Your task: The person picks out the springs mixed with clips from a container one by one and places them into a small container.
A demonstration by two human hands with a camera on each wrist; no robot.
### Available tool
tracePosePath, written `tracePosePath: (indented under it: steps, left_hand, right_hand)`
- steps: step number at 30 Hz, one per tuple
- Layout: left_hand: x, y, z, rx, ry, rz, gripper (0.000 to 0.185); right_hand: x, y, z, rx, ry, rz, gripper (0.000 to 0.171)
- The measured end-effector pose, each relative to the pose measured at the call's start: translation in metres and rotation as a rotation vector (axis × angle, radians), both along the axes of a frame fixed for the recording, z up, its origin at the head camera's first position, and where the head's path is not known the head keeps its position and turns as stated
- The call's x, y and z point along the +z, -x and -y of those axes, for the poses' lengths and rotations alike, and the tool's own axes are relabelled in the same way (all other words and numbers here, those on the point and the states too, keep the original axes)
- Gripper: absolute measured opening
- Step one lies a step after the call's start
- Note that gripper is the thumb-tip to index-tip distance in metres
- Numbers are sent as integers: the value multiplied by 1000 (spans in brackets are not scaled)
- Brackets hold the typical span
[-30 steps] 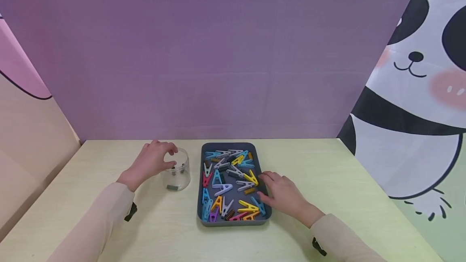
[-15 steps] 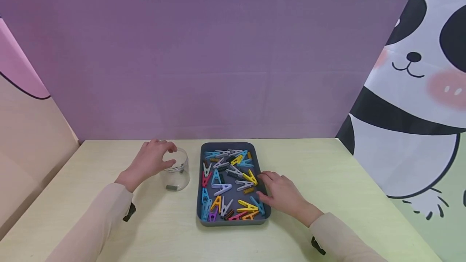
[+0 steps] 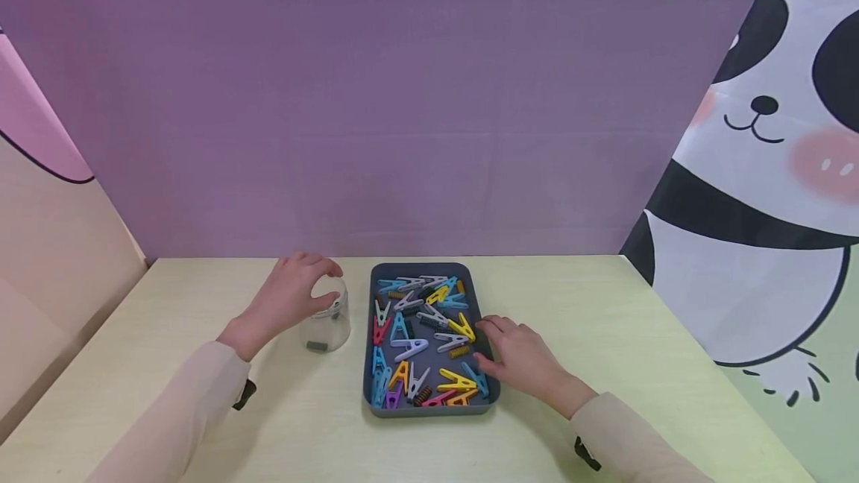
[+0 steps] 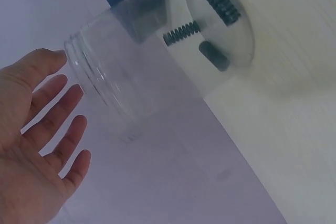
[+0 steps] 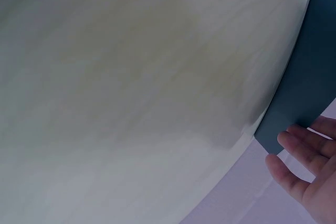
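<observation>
My left hand [image 3: 291,295] hovers at the mouth of a clear jar [image 3: 330,332], thumb and fingers apart with nothing between them. In the left wrist view, three dark pieces lie at the jar's bottom: a thick coil spring [image 4: 218,1], a thinner spring [image 4: 181,33] and a short dark cylinder [image 4: 213,55]. My right hand [image 3: 526,358] rests at the right side of a dark grey tray [image 3: 429,413], fingertips on its rim. The right wrist view shows those fingers against the tray's outer wall [image 5: 302,72].
Several coloured plastic clothes pegs, such as a yellow peg [image 3: 458,380] and a lilac peg [image 3: 410,349], lie mixed with coil springs, such as a brown spring [image 3: 459,352], inside the tray. Behind the pale wooden table [image 3: 302,423] hangs a purple backdrop [image 3: 403,110].
My left hand has shifted slightly right over the jar. A small dark piece seen below its fingertips a second ago no longer shows there. The right hand and tray stay put.
</observation>
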State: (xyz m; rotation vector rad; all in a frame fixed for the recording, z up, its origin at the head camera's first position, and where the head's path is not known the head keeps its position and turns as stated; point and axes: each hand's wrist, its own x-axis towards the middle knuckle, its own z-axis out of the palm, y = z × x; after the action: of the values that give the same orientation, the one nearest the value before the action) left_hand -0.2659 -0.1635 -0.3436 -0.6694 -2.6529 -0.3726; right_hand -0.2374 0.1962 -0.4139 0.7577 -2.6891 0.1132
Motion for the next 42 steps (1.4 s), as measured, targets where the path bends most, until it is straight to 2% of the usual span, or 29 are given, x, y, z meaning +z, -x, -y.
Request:
tracePosePath:
  steps: [16,26,33,42]
  left_hand:
    - [-10,-13,-33,-79,53,-8,28]
    - [-23,-25,-56,-211,88,23,25]
    - [-32,-31,-66,-279,159,18,27]
    - [-45,-34,-77,-363,218,77,27]
  right_hand:
    - [-1,0,0,-3,-13,-18,48]
    - [-2,1,-1,28,-1,-61,47]
    - [-1,0,-1,-3,-7,-1,49]
    - [0,1,-1,-6,-17,0,48]
